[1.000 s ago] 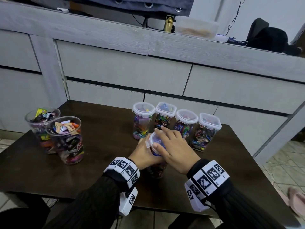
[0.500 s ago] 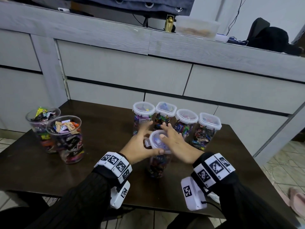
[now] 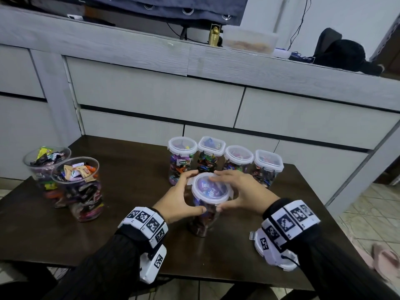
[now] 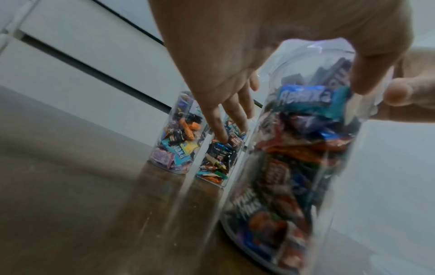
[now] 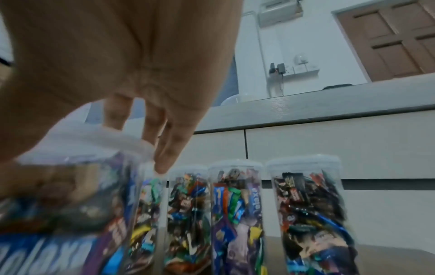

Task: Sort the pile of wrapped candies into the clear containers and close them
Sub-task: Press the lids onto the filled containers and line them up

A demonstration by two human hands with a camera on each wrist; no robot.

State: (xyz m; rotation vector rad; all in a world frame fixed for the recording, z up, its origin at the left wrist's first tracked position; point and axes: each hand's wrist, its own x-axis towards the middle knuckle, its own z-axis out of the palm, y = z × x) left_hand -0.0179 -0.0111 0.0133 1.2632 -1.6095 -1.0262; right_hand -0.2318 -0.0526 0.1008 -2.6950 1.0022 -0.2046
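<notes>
A tall clear container (image 3: 201, 221) full of wrapped candies stands mid-table, its white-rimmed lid (image 3: 211, 191) lying flat on top. My left hand (image 3: 183, 197) curls round the lid's left side, thumb on the jar's front just under the rim. My right hand (image 3: 240, 191) mirrors it on the right, fingers over the far rim, thumb at the front. In the left wrist view my left hand (image 4: 235, 46) has its thumb on the container (image 4: 303, 148). The right wrist view shows my right hand (image 5: 117, 55) over the lid (image 5: 87, 141).
Several lidded, candy-filled containers (image 3: 238, 159) stand in a row right behind the one I hold. Two open clear cups (image 3: 78, 187) heaped with candies stand at the table's left. A grey cabinet (image 3: 151, 100) runs behind the dark table (image 3: 129, 191).
The lid, tilted under my right palm a second ago, now lies flat. Both hands have slid off the top to its sides, thumbs meeting at the front.
</notes>
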